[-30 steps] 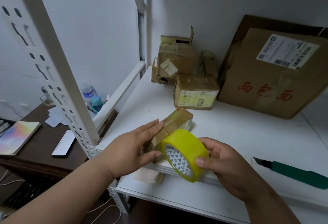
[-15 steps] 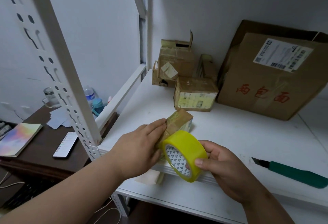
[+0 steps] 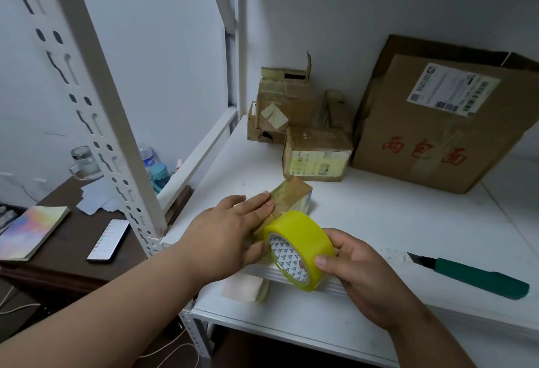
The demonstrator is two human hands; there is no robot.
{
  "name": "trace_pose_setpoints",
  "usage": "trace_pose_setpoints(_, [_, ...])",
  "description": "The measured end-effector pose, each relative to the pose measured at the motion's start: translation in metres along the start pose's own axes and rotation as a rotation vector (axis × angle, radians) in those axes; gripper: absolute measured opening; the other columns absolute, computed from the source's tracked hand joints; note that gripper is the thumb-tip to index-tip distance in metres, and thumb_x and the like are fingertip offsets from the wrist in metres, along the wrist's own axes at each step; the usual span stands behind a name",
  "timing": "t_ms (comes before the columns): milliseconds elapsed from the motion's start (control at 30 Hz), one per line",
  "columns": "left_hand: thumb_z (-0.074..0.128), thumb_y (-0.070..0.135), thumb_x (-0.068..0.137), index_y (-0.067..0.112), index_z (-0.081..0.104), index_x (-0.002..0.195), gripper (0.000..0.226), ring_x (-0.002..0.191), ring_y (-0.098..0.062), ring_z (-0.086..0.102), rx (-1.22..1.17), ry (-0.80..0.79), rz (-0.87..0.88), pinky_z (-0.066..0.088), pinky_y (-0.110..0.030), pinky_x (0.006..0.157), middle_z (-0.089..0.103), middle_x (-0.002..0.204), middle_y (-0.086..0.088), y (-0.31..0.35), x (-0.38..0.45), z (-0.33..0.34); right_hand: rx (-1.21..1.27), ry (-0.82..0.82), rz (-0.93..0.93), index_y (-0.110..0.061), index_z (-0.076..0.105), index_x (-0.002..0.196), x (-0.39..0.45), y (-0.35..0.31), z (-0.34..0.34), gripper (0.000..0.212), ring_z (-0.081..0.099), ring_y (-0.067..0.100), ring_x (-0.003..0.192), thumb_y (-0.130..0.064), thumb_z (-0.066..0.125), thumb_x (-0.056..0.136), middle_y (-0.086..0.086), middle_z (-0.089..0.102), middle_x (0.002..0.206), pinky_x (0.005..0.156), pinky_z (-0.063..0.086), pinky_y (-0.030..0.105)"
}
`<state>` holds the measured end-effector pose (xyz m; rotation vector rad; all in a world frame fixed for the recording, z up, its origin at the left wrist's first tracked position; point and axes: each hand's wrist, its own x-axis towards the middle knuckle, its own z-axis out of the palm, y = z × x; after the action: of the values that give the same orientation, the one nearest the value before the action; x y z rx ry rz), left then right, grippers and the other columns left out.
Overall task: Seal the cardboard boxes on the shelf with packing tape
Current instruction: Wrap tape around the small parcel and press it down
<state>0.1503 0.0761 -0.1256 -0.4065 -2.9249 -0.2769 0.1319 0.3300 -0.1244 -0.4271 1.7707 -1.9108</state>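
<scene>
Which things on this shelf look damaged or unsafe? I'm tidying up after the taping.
The green knife lies on the shelf to the right of the right hand, its blade out. At the back, the top small box has a torn flap standing up, and the big box leans with its top open.

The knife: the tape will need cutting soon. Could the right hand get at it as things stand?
Probably yes, once freed. The knife lies on the shelf just right of the right hand, with nothing between them. But that hand grips the tape roll, so it must set it down or pass it over first.
</scene>
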Motion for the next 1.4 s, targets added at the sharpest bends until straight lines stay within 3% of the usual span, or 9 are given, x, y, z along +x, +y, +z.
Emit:
trace_pose_setpoints(167, [0.052, 0.059, 0.088, 0.045, 0.024, 0.152, 0.072, 0.137, -0.010, 0.043, -0.312, -0.086, -0.131, 0.039, -0.028, 0.109, 0.000, 0.164, 0.015, -0.002, -0.001, 0.002, -0.025, 0.019, 0.001, -0.008, 0.066, 0.117, -0.005, 0.006, -0.001, 0.053, 0.064, 0.032, 0.110, -0.034, 0.072, 0.072, 0.015, 0.071, 0.113, 0.097, 0.049, 0.041])
trace_pose_setpoints(367, [0.073, 0.031, 0.087, 0.050, 0.032, 0.141, 0.070, 0.106, 0.007, 0.054, -0.681, -0.048, -0.188, 0.043, -0.028, 0.105, 0.054, 0.131, 0.016, -0.007, 0.001, -0.004, -0.143, 0.079, -0.031, -0.014, 0.072, 0.105, -0.008, 0.003, 0.007, 0.054, 0.066, 0.023, 0.102, -0.056, 0.075, 0.071, 0.012, 0.073, 0.105, 0.093, 0.049, 0.046])
trace_pose_setpoints(467, [0.070, 0.015, 0.089, 0.042, 0.045, 0.142, 0.064, 0.112, -0.008, 0.063, -1.142, -0.059, -0.371, 0.052, -0.035, 0.100, 0.064, 0.127, 0.012, -0.001, -0.004, -0.003, -0.137, 0.086, -0.110, -0.020, 0.072, 0.099, -0.003, -0.011, 0.011, 0.059, 0.066, 0.016, 0.092, -0.068, 0.076, 0.066, 0.008, 0.073, 0.097, 0.081, 0.052, 0.037])
trace_pose_setpoints(567, [0.067, 0.017, 0.087, 0.032, 0.055, 0.137, 0.054, 0.111, -0.024, 0.067, -1.485, -0.108, -0.453, 0.057, -0.040, 0.090, 0.067, 0.126, 0.000, 0.011, -0.011, 0.004, -0.047, 0.033, -0.156, -0.014, 0.070, 0.107, 0.006, -0.028, 0.013, 0.044, 0.067, 0.015, 0.093, -0.041, 0.078, 0.073, 0.004, 0.073, 0.099, 0.080, 0.051, 0.025])
trace_pose_setpoints(800, [0.068, 0.054, 0.082, 0.045, 0.068, 0.111, 0.030, 0.123, 0.003, 0.049, -0.874, -0.119, -0.247, 0.043, -0.024, 0.102, 0.047, 0.133, 0.024, -0.024, -0.003, 0.004, -0.134, 0.091, -0.079, -0.011, 0.068, 0.101, 0.040, -0.038, 0.030, 0.038, 0.066, 0.016, 0.089, -0.041, 0.076, 0.079, 0.003, 0.073, 0.093, 0.084, 0.051, 0.033])
trace_pose_setpoints(900, [0.073, 0.024, 0.087, 0.034, 0.063, 0.119, 0.035, 0.115, -0.007, 0.060, -1.055, -0.087, -0.305, 0.047, -0.017, 0.092, 0.065, 0.124, 0.012, -0.024, -0.003, 0.007, -0.146, 0.111, -0.058, -0.018, 0.069, 0.095, 0.055, -0.037, 0.044, 0.040, 0.068, 0.020, 0.089, -0.053, 0.074, 0.076, 0.003, 0.074, 0.093, 0.091, 0.052, 0.043])
trace_pose_setpoints(1033, [0.079, 0.010, 0.072, 0.017, 0.054, 0.130, 0.064, 0.119, -0.019, 0.062, -1.353, -0.031, -0.364, 0.052, -0.036, 0.098, 0.066, 0.127, -0.002, -0.025, -0.007, 0.018, -0.204, 0.108, -0.032, -0.020, 0.068, 0.101, 0.069, -0.030, 0.053, 0.054, 0.068, 0.030, 0.103, -0.066, 0.067, 0.072, 0.009, 0.073, 0.104, 0.098, 0.050, 0.052])
trace_pose_setpoints(1167, [0.083, 0.004, 0.067, 0.014, 0.051, 0.132, 0.073, 0.118, -0.021, 0.063, -1.345, -0.097, -0.359, 0.051, -0.037, 0.100, 0.066, 0.127, -0.005, -0.029, -0.007, 0.023, -0.016, 0.034, -0.003, -0.011, 0.066, 0.112, 0.071, -0.024, 0.046, 0.039, 0.067, 0.021, 0.103, -0.035, 0.063, 0.082, 0.010, 0.072, 0.112, 0.096, 0.051, 0.038])
trace_pose_setpoints(1400, [0.078, 0.010, 0.073, 0.014, 0.051, 0.132, 0.065, 0.118, -0.020, 0.062, -1.344, -0.195, -0.362, 0.051, -0.034, 0.099, 0.067, 0.126, -0.005, -0.035, -0.004, 0.025, 0.025, -0.029, 0.001, -0.010, 0.063, 0.117, 0.075, -0.023, 0.046, 0.037, 0.068, 0.016, 0.102, -0.031, 0.066, 0.086, 0.008, 0.073, 0.113, 0.085, 0.053, 0.025])
